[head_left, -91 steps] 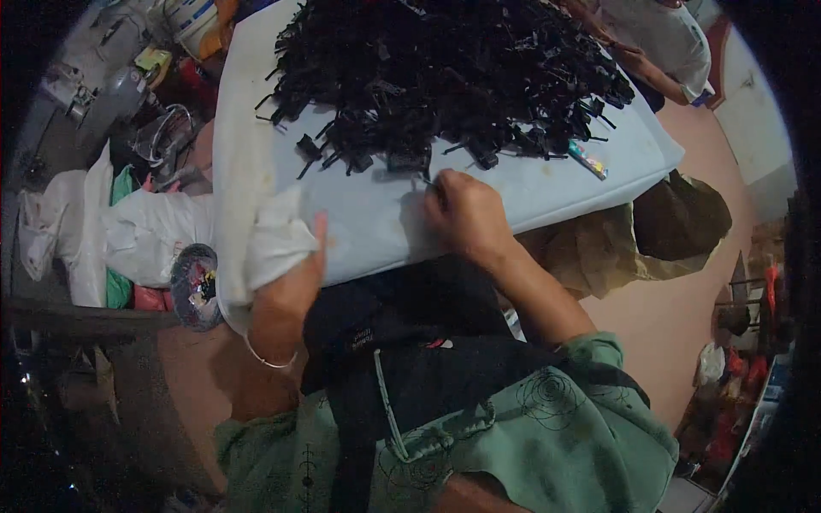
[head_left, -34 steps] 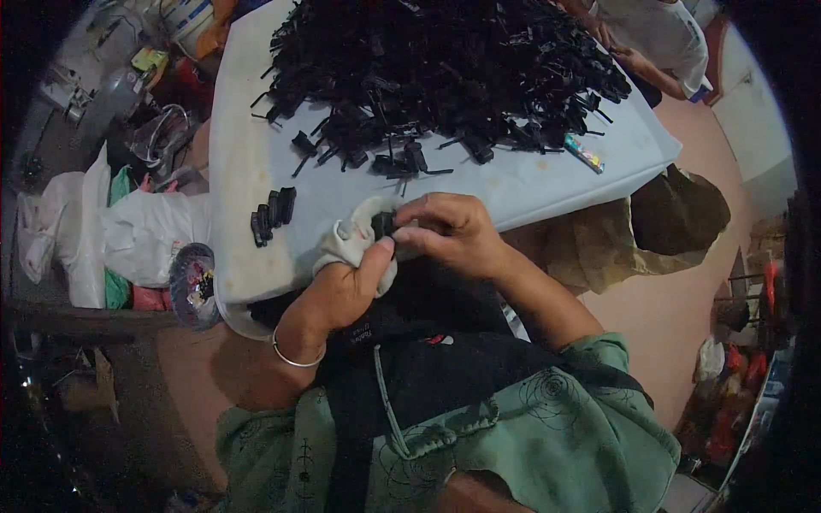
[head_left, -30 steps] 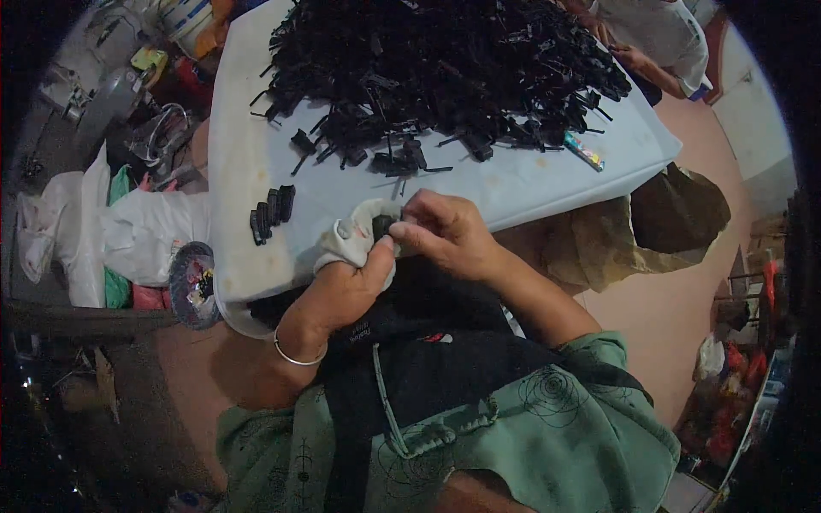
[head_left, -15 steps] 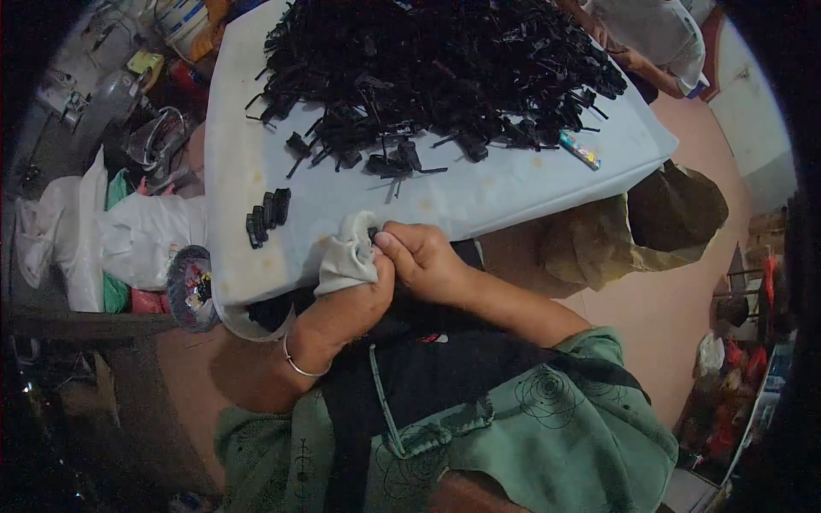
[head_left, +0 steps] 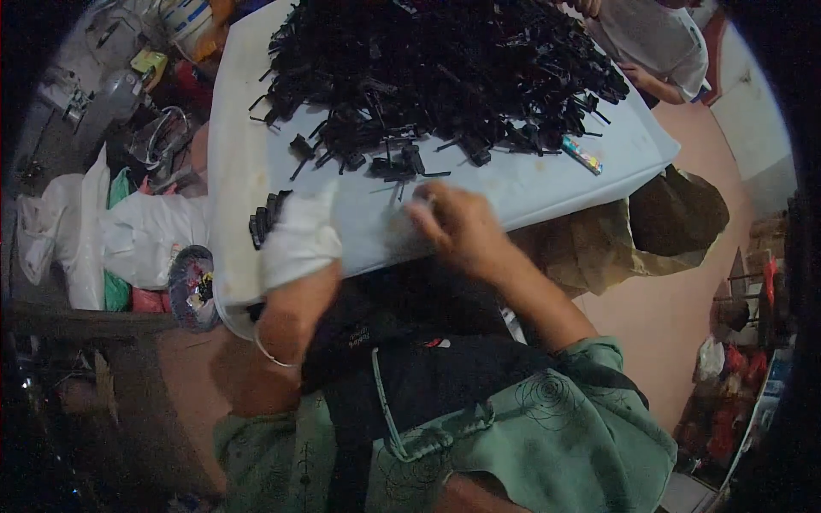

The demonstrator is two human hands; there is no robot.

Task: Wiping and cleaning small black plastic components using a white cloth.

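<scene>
My left hand wears a white cloth glove and is over the table's near left part, beside a short row of black plastic parts. Motion smears its fingers, so whether it holds anything is unclear. Bare and also blurred, my right hand hovers near the table's front edge with its fingers bent. It is close to a few loose black pieces in front of a large heap of black plastic parts with thin stems. What lies between its fingertips cannot be made out.
The heap sits on a pale covered table. A colourful wrapped stick lies at its right. Beside the table are a brown sack, white bags and a small bin. Another person's arm reaches in at the far right.
My hands were together around a small dark piece and have moved apart. The gloved left went left toward the row of parts; the right moved right and farther over the table.
</scene>
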